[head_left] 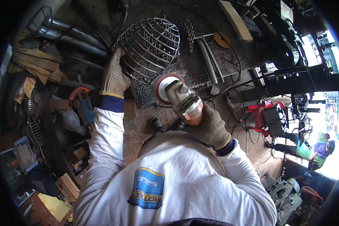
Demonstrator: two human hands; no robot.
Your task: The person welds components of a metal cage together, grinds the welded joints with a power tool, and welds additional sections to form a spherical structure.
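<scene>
My right hand point(211, 128), in a knitted glove, is closing firmly around the body of an angle grinder point(184, 100). The grinder's long axis is slanting forward and leftward from my palm, its head pointing toward my left hand's side, and its round disc point(162, 87) is sitting at the near edge of a domed metal cage point(148, 49); I cannot tell whether they are touching. My left hand point(115, 79), gloved too, is pointing forward and resting against the cage's near left side; how far its fingers are curling, I cannot tell. The cage is lying ahead, between and beyond my hands, its bars bowing outward in curved rings. Beneath it a dark workbench point(194, 76) is spreading out. Ahead of my right hand, metal bars point(207, 60) are lying on it lengthwise away from me, with an orange disc point(222, 39) just beyond. Left of my left hand, a brown cloth point(37, 62) is lying crumpled. Well to the right of my right hand, a red chair point(257, 118) is standing, and farther out a person point(309, 150) is showing.
</scene>
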